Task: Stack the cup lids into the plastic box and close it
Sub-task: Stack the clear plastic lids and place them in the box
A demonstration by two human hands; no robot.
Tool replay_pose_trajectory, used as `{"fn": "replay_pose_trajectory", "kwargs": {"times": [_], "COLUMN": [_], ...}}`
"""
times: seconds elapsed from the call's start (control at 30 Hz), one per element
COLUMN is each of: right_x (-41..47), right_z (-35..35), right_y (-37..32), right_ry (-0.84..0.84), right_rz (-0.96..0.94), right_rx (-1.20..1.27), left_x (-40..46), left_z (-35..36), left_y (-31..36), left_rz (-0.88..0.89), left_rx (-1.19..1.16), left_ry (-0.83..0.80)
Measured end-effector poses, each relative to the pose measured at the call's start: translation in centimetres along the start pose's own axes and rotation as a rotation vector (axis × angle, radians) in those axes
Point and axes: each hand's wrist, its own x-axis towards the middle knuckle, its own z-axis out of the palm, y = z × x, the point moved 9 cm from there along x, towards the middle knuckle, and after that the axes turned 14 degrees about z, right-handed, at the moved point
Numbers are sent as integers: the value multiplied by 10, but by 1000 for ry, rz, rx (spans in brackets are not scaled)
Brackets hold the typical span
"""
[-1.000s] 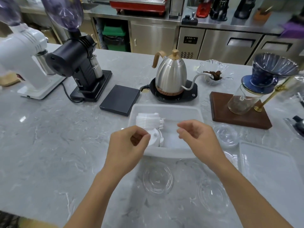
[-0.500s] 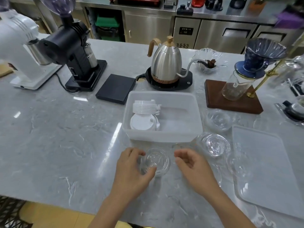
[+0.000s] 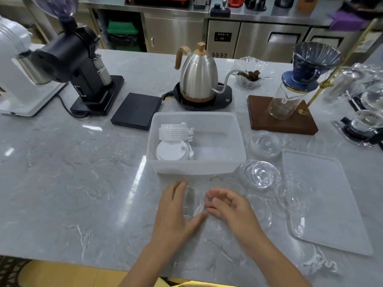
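Note:
A translucent plastic box (image 3: 199, 169) stands open in the middle of the counter. Inside, at its left, sit a stack of white lids (image 3: 175, 132) and a white lid (image 3: 172, 151) in front of it. My left hand (image 3: 176, 208) grips a clear dome lid (image 3: 193, 201) on the counter just in front of the box. My right hand (image 3: 230, 208) hovers beside that lid with fingers apart, holding nothing. Several more clear lids (image 3: 260, 175) lie right of the box. The box's flat cover (image 3: 325, 199) lies at the far right.
Behind the box stand a steel kettle (image 3: 198, 77), a black scale (image 3: 136, 110) and a black grinder (image 3: 83, 65). A white grinder (image 3: 18, 69) is far left. A wooden stand with a blue dripper (image 3: 306, 65) and glassware (image 3: 366, 121) is at the right.
Both hands came back from over the box to the counter in front of it. My left hand closed around a clear lid there; my right hand moved in beside it.

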Motion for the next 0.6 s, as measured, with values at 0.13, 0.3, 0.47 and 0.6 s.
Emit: {"fn": "replay_pose_trajectory", "kwargs": {"times": [0.13, 0.3, 0.47, 0.6], "right_x": [-13, -32, -38, -26], "right_z": [-17, -56, -77, -79], "right_y": [-7, -24, -24, -3], "right_ry": [36, 262, 436, 493], "right_rz": [-72, -282, -450, -313], "right_rx": [-9, -362, -822, -1185], "left_x": [3, 3, 1, -3], "left_z": [3, 5, 3, 24], "left_y": [7, 14, 17, 7], "left_rz": [45, 49, 44, -206], "left_rx": [-43, -199, -469, -836], "left_ry": [12, 24, 81, 78]}}
